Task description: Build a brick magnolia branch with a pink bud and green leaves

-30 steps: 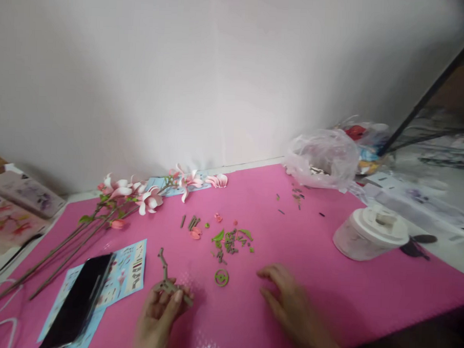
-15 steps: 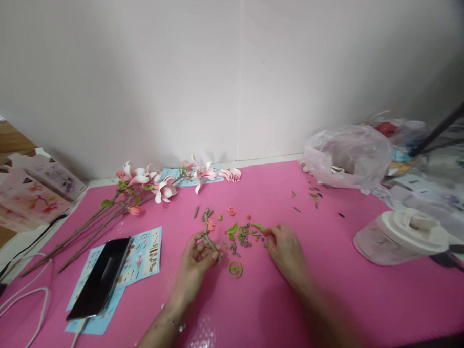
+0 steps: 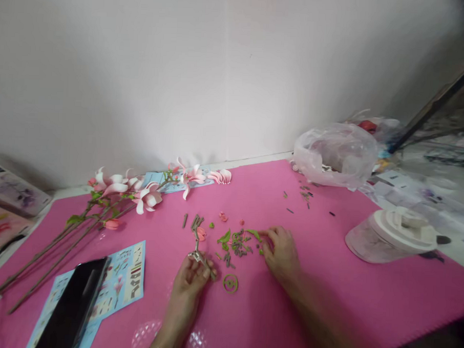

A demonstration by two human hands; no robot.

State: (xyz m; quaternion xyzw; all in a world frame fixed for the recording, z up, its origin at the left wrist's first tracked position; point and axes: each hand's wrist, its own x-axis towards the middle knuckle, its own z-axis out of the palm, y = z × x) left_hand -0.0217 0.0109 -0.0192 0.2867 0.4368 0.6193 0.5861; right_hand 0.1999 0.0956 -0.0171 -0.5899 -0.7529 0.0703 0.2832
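Observation:
My left hand point(image 3: 191, 279) grips a brown toy branch point(image 3: 202, 260) built from small jointed pieces, its thin upper end pointing away from me. Beside that end lie a coral bud piece point(image 3: 201, 234) and a few brown parts point(image 3: 196, 222). My right hand point(image 3: 280, 252) rests at the right edge of a pile of small green and brown parts point(image 3: 238, 243). Its thumb and index finger are slightly apart, close to a curved green leaf piece point(image 3: 254, 234); whether they touch it is unclear. A round green ring point(image 3: 230, 283) lies in front of the pile.
Assembled pink magnolia stems point(image 3: 112, 186) lie at the left. A phone point(image 3: 72, 303) covers part of a blue instruction sheet point(image 3: 130, 272). Pink petals point(image 3: 221, 177) are at the back. At the right stand a lidded white cup point(image 3: 390, 237) and a plastic bag point(image 3: 336, 153).
The view has shifted, so the scene sits further left. My left hand has tilted the branch slightly. My right thumb and index finger have spread a little beside the pile.

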